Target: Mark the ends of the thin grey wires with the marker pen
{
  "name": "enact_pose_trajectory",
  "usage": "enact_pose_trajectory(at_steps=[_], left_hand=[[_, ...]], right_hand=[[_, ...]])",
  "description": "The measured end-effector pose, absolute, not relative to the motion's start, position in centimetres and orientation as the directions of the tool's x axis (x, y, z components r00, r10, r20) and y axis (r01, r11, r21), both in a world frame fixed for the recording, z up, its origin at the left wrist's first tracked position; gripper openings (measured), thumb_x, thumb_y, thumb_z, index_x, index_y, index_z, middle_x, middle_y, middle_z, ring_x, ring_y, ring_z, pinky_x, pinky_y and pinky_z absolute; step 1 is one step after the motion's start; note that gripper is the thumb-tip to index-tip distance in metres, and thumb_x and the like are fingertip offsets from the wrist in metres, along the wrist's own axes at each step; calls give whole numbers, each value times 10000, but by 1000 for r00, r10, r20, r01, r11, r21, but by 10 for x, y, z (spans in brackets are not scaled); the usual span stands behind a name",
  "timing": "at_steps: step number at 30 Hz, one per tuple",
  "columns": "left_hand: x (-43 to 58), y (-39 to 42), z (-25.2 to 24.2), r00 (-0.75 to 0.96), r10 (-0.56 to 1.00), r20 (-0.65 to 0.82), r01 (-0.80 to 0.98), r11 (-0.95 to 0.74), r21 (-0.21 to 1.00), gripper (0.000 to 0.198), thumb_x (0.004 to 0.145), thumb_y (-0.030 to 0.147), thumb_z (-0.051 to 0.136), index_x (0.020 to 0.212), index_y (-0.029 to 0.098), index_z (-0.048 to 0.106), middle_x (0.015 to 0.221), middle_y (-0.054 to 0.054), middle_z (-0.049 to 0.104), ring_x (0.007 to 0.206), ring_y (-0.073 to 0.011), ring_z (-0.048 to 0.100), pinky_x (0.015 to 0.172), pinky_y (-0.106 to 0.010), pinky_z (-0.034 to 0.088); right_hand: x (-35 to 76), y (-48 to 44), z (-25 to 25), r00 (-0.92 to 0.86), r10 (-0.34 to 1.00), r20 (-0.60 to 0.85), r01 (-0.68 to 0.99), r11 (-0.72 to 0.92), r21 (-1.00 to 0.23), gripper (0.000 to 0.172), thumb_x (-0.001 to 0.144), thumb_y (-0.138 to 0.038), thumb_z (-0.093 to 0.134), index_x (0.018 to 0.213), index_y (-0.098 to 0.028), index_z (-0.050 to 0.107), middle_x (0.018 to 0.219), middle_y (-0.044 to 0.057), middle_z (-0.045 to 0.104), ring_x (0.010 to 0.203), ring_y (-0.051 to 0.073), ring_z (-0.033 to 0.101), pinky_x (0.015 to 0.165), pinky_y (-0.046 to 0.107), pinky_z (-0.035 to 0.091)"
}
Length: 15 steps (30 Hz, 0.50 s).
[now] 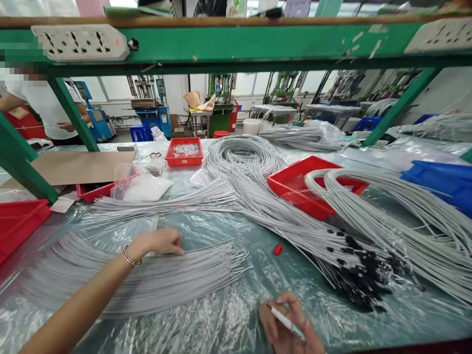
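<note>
A fan of thin grey cables [184, 278] lies on the plastic-covered table. My left hand [162, 242], with a bracelet at the wrist, rests at the far edge of this fan. Its fingers are curled down against the cables; what they pinch, if anything, is hidden. Near the front edge, my right hand [285, 324] grips a white marker pen [289, 324] with a red tip pointing up and left. A small red cap [278, 249] lies apart on the table, beyond the right hand.
Bundled cables with black ends [363, 270] spread toward the right. Behind sit a cable coil [243, 152], a red tray of small metal parts [184, 161] and another red tray [295, 179]. A green shelf beam [258, 44] crosses overhead. A person [55, 108] stands at far left.
</note>
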<state>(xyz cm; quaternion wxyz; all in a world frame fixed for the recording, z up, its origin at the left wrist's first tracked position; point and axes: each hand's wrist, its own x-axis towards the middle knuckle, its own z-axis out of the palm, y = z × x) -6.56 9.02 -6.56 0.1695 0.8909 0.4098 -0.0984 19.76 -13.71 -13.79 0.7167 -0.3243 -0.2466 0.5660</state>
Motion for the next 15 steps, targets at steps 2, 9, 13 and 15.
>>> enact_pose_trajectory(at_steps=[2, 9, 13, 15], left_hand=[[-68, 68, -66, 660, 666, -349, 751, -607, 262, 231, 811, 383, 574, 733, 170, 617, 748, -30, 630, 649, -154, 557, 572, -237, 389], [-70, 53, -66, 673, 665, -324, 735, -553, 392, 266, 895, 371, 428, 787, 169, 564, 741, -40, 582, 644, -161, 501, 610, -260, 352], [-75, 60, -59, 686, 648, -329, 709, -496, 501, 335, 908, 434, 411, 786, 159, 559, 721, -28, 575, 626, -138, 505, 603, -239, 377], [-77, 62, -52, 682, 649, -337, 702, -452, 551, 392, 920, 492, 364, 834, 153, 540, 703, -20, 561, 567, -119, 485, 553, -229, 379]], right_hand=[[198, -137, -132, 259, 966, 7, -647, 179, -741, 356, 776, -575, 570, 706, -229, 525, 520, -40, 417, 457, 111, 382, 458, 224, 355], [195, -136, -135, 356, 933, 49, -487, 230, -843, 273, 850, -389, 586, 662, -205, 516, 511, -53, 425, 442, 81, 389, 441, 188, 344], [194, -138, -137, 392, 920, -1, -447, 190, -874, 245, 874, -467, 535, 900, -229, 592, 550, -29, 596, 366, 94, 457, 381, 209, 384], [192, -139, -136, 408, 912, -40, -449, 163, -879, 316, 888, -500, 493, 1004, -223, 592, 555, -20, 636, 320, 92, 454, 358, 214, 388]])
